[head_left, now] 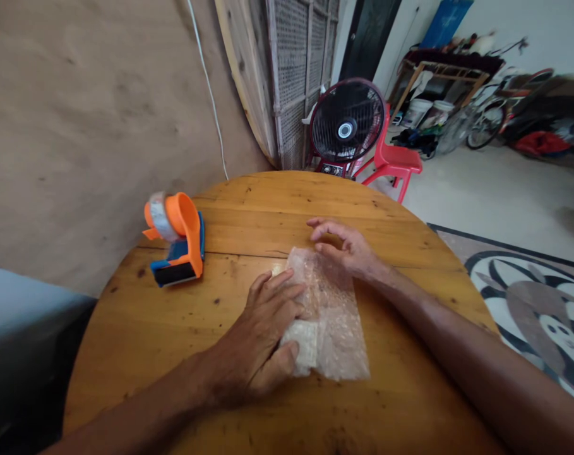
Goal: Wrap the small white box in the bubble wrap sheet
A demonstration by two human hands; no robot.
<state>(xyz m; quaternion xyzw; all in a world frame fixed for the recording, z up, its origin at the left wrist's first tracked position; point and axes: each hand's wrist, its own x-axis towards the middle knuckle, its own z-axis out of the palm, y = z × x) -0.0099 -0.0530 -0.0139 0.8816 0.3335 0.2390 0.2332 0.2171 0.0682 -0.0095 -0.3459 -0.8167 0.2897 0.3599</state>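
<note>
Left hand spread on bubble wrap (long axis toward frame top; translucent, crinkled); right hand loosely open.

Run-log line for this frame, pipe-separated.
left hand: on pale rectangular item and clear wrap | right hand: near wrap's far end, no visible grip | tape dispenser: on wooden table, left of both hands

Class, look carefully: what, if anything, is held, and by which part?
The left hand holds down the bubble wrap by its left side, thumb against the pale block; the right hand appears empty.
</note>
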